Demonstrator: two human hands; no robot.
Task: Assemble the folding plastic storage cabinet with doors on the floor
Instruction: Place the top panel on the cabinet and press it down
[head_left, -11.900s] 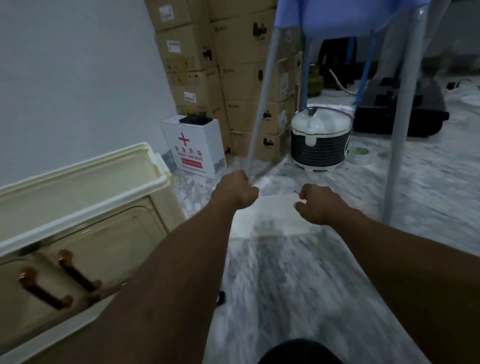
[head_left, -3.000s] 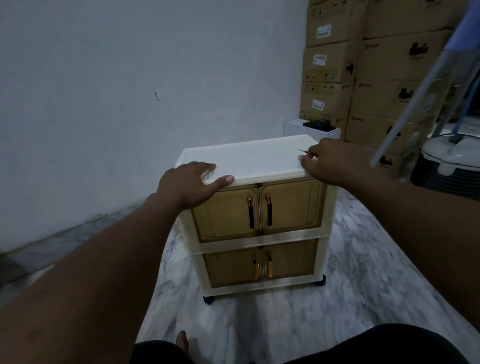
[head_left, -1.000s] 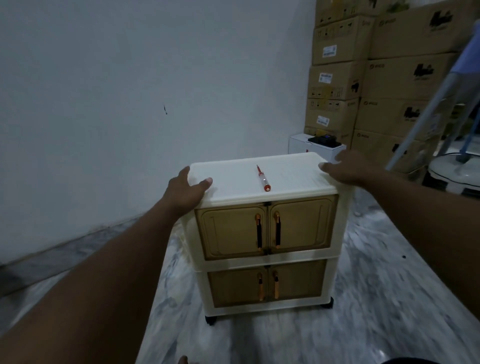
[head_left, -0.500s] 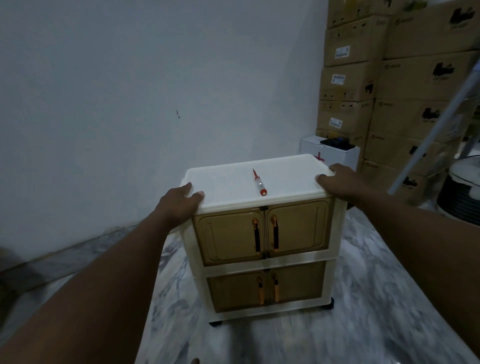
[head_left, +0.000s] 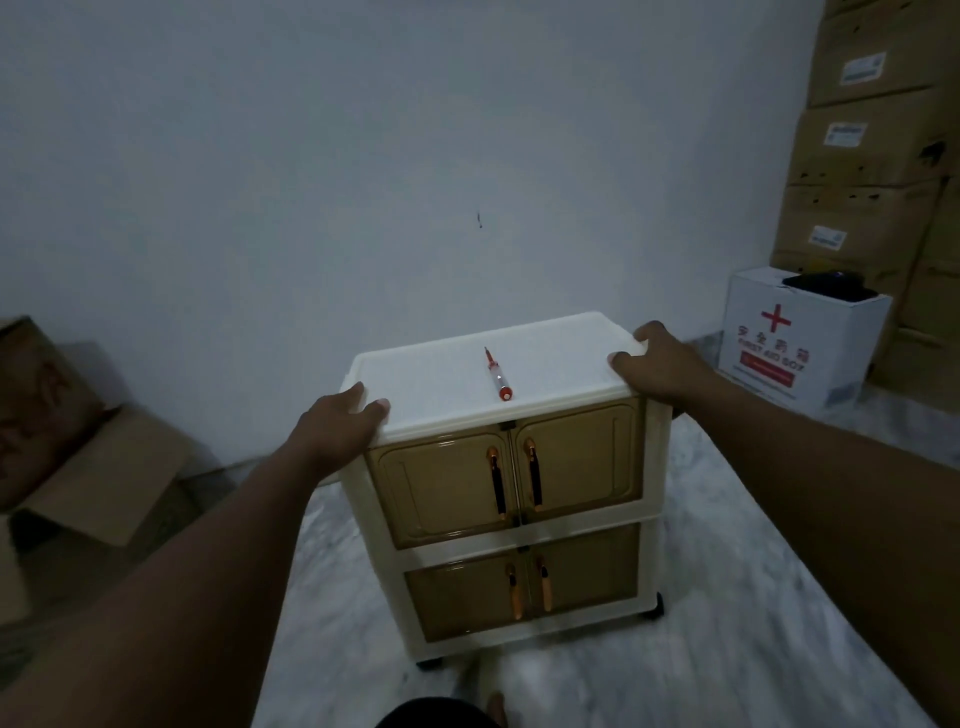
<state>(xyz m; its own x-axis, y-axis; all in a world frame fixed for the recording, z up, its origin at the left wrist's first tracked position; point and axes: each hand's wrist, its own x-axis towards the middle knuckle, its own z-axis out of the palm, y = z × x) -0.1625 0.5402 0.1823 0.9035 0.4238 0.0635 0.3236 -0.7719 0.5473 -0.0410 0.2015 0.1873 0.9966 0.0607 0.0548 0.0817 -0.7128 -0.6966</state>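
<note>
On the marble floor (head_left: 753, 597) stands the cabinet (head_left: 511, 488), seemingly assembled; left hand (head_left: 337, 421) and right hand (head_left: 657, 364) curl fingers over its top's side edges, apparently positioning it. Next: clear the screwdriver (head_left: 497, 375) lying mid-top.

Cabinet (head_left: 519, 538) frame looking like cream plastic, smooth, slightly shiny. Top panel (head_left: 447, 384) showing as white plastic, matt, finely grained. Doors (head_left: 441, 488) appearing as amber translucent plastic, glossy. Handles (head_left: 497, 480) shining coppery at ends, dark in middle. Screwdriver (head_left: 497, 375) showing clear plastic body, orange cap. Floor (head_left: 753, 597) looking like polished marble, grey-veined. Wall (head_left: 311, 182) appearing matt, painted. Stacked boxes (head_left: 872, 156) and open box (head_left: 104, 467) looking like dull brown cardboard. First aid box (head_left: 748, 306) showing white, smooth; material not clear.
</note>
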